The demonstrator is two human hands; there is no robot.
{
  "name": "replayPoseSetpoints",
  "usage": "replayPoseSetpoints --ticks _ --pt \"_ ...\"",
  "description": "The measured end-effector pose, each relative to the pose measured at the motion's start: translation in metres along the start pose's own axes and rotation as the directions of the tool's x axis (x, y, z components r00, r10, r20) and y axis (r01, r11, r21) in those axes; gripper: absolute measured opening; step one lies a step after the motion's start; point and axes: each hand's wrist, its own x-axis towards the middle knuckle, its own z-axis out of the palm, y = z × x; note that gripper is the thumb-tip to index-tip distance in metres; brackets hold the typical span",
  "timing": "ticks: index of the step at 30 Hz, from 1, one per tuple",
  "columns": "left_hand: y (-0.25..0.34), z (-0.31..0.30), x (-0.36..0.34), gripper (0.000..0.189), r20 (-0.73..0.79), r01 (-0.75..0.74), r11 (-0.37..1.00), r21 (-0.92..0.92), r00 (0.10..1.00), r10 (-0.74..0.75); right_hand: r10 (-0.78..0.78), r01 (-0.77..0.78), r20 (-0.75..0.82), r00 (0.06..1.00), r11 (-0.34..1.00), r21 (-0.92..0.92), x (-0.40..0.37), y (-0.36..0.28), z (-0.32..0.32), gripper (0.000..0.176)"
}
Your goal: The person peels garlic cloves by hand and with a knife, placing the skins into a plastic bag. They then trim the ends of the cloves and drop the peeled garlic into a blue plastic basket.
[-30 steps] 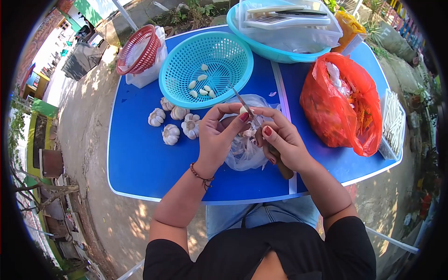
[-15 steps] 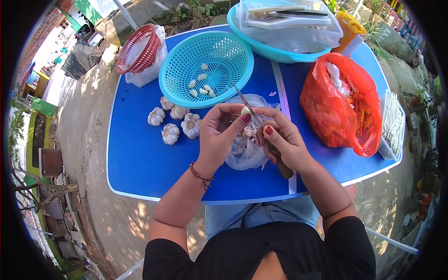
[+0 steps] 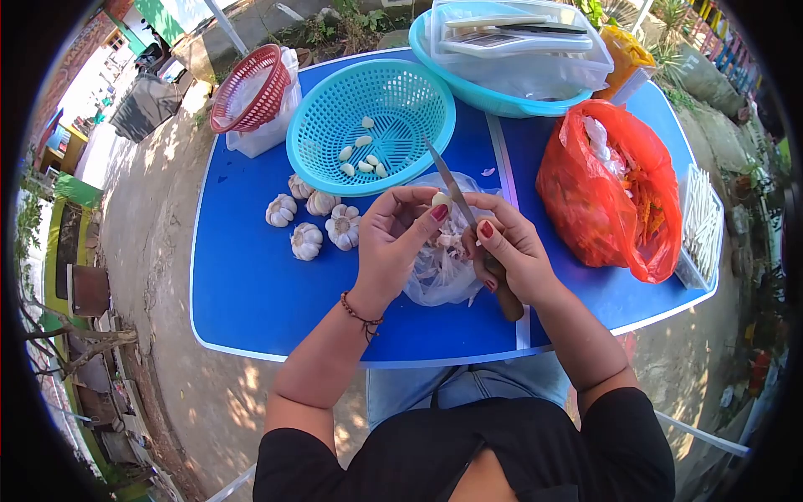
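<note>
Between its thumb and fingers my left hand (image 3: 395,238) pinches a small pale garlic clove (image 3: 440,199). My right hand (image 3: 512,251) is wrapped round the brown handle of a knife (image 3: 452,186), whose blade points up and left beside the clove. Beneath both hands lies a clear plastic bag (image 3: 435,283) with garlic peelings on it. Several peeled cloves (image 3: 365,166) rest in the turquoise basket (image 3: 309,109) above. To the left of my left hand, several whole garlic bulbs (image 3: 306,241) sit on the blue table (image 3: 259,309).
At the back left a red basket (image 3: 269,102) sits on a clear container. A turquoise basin (image 3: 502,107) with plastic boxes stands at the back. On the right are a red plastic bag (image 3: 577,217) and a tray of white sticks (image 3: 701,226).
The knife blade has shifted slightly up and right from the clove, and my right fingers have moved a little on the handle. My left hand keeps its pinch.
</note>
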Motion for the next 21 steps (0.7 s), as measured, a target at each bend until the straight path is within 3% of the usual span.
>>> replayPoseSetpoints --ticks 11,21 --pt "-0.0041 -0.0037 0.0000 0.021 0.029 -0.090 0.995 0.037 0.996 0.089 0.015 -0.016 -0.011 1.000 0.995 -0.096 -0.0006 -0.0001 0.0021 0.037" --pt "0.0007 -0.0035 0.0001 0.027 0.045 0.038 0.998 -0.043 0.998 -0.036 -0.022 0.021 -0.055 0.998 1.000 -0.008 -0.0005 -0.0009 0.0001 0.038"
